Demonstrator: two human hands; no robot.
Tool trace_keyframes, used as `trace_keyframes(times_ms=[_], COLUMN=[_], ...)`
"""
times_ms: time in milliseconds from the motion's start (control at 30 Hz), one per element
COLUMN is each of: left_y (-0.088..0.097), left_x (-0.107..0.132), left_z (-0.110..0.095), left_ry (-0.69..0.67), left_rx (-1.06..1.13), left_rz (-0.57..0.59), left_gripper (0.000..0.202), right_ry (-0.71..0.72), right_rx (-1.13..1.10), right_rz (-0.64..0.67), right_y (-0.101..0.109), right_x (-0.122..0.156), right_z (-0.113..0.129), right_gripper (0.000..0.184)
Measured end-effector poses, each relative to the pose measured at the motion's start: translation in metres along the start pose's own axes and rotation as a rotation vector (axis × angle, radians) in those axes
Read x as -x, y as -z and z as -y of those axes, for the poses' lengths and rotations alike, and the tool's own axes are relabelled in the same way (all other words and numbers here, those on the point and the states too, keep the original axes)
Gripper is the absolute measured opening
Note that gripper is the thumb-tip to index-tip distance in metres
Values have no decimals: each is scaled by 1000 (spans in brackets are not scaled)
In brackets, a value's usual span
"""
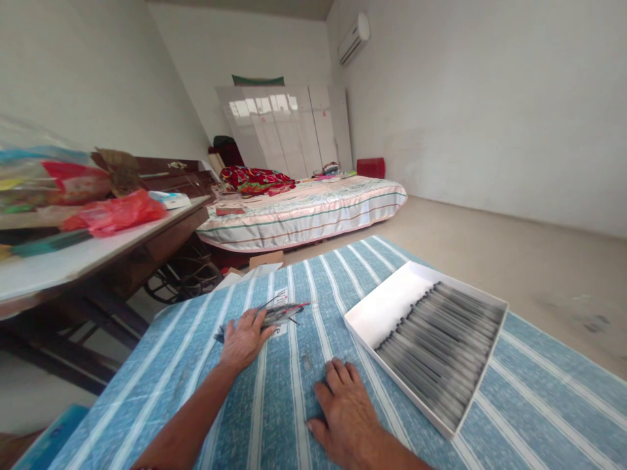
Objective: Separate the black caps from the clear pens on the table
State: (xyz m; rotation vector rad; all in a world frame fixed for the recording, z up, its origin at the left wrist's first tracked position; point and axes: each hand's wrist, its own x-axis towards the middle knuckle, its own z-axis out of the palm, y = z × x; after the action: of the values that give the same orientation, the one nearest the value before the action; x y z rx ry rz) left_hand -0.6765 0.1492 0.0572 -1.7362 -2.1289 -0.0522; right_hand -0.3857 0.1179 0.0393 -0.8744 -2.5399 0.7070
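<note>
My left hand (242, 338) lies on a small bundle of thin dark sticks in clear wrapping (279, 313) on the blue striped tablecloth (274, 418); its fingers curl over the bundle's near end. My right hand (345, 408) rests palm down on the cloth with fingers bent under, holding nothing that I can see. Just right of that hand stands a shallow white box (386, 303) about half filled with several rows of dark grey sticks (435, 343).
A side table (73, 261) at the left carries plastic bags and packets. Beyond the table's far edge are a bed (304, 212), a white wardrobe (284, 127) and bare floor (514, 261) to the right. A blue object (53, 437) sits low at the left.
</note>
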Motion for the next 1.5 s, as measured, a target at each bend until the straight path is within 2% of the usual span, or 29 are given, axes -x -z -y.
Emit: trace_keyframes(times_ms=[167,400,467,600,833,900,1067,1267,1433,1500], left_y=[9,43,48,39,11,7,0,0,9,13], left_x=[8,45,50,41,14,14,5,-16,-4,5], left_z=[-14,-66,-77,-78,-35,-26,-14,-14,-27,-34], left_ry=[-112,-526,-601,-535,-287,-268,-323,-298,-285,-285], left_rx=[62,229,257,204,116,117,100,60,66,70], left_rz=[-51,4,17,-10,-147,-169,-184,-218,-238,-243], left_gripper=[42,34,31,21,23,26,26,24,29,30], right_ry=[4,4,5,6,12,18,26,32,21,16], right_rx=[5,22,23,25,25,29,43,35,21,17], right_rz=[-12,-28,-34,-44,-52,-48,-55,-63,-87,-119], right_y=[0,-4,-5,-6,-6,-6,-6,-5,-8,-3], right_x=[0,1,1,1,1,0,-4,-4,-3,-3], right_z=[1,-1,-1,0,-1,-2,-2,-2,-2,3], right_gripper=[45,46,45,44,43,44,49,49,48,48])
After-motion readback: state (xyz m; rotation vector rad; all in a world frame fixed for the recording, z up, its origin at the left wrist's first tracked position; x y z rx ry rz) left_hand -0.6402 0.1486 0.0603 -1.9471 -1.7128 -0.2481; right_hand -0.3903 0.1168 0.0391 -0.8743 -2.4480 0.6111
